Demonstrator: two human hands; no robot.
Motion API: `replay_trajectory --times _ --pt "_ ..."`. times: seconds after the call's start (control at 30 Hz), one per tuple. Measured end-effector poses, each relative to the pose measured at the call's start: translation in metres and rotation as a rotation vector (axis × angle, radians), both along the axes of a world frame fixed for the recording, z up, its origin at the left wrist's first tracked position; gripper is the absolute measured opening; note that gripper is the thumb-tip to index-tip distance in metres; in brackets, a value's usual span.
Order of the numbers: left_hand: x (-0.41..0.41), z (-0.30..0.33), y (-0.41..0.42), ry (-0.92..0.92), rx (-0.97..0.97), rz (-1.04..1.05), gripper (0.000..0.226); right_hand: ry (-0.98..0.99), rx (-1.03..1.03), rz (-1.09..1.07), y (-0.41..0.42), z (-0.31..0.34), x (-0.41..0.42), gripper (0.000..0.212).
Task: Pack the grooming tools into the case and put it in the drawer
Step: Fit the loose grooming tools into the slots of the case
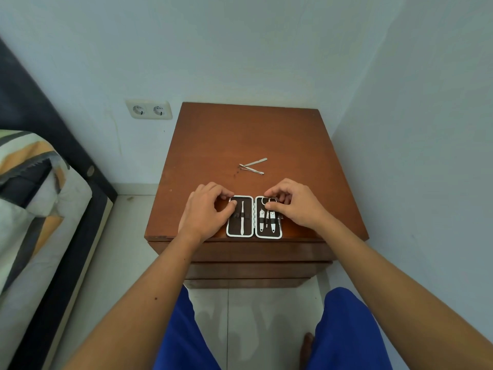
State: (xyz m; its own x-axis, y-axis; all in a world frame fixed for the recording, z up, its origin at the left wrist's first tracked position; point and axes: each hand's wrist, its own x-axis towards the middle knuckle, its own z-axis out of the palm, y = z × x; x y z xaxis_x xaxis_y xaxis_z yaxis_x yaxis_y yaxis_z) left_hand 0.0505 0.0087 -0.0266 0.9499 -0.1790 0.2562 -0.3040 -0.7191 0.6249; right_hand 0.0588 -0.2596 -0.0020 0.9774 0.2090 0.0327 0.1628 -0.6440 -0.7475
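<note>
Standing in a pale-walled corner: one brown wooden nightstand (256, 134), drawer fronts (256, 265) stepping back beneath the top, all shut. Showing nearest to the camera: two forearms reaching forward over blue shorts (181, 340) and a tiled floor (248, 311).

Lying open and flat at the near edge of the top: one case (254, 217), two white-rimmed brown halves side by side, long axes running near to far. Sitting in the left half: one slim tool (242, 217), lengthwise. Sitting in the right half: three tools (267, 219) under a black strap, also lengthwise; exact types too small to tell.

Resting palm down on the left half: left hand (206, 210), fingers curled over the far corner, thumb pressing the lining, grasping no tool. Curling over the far end of the right half: right hand (296, 204), thumb and forefinger pinching the ringed end of a tool (270, 201) there.

Lying loose farther back, well apart from the case: two or three thin metal tools (252, 166), forming a V opening rightward; exact count hard to tell.

Mounted beyond, on the wall at left: one double socket (149, 110). Flanking the left edge: one bed (34, 209).
</note>
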Motion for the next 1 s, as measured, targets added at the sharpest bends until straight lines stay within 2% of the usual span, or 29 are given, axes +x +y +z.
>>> replay_trajectory --times 0.13,0.27,0.37,0.5,1.0 --pt "0.000 0.001 0.000 -0.001 -0.003 0.003 0.011 -0.066 -0.047 0.042 0.000 0.003 -0.010 0.030" --pt "0.000 0.001 0.000 -0.003 0.000 0.005 0.011 -0.025 -0.124 0.118 -0.003 0.009 -0.021 0.073" --pt "0.000 0.001 0.000 -0.005 0.001 0.006 0.011 -0.037 -0.242 0.187 -0.004 0.010 -0.026 0.088" --pt "0.000 0.000 0.000 -0.004 -0.001 0.005 0.011 -0.046 -0.248 0.185 -0.006 0.008 -0.028 0.086" --pt "0.000 0.000 0.000 0.002 0.000 0.007 0.012 -0.047 -0.244 0.193 -0.006 0.007 -0.036 0.052"
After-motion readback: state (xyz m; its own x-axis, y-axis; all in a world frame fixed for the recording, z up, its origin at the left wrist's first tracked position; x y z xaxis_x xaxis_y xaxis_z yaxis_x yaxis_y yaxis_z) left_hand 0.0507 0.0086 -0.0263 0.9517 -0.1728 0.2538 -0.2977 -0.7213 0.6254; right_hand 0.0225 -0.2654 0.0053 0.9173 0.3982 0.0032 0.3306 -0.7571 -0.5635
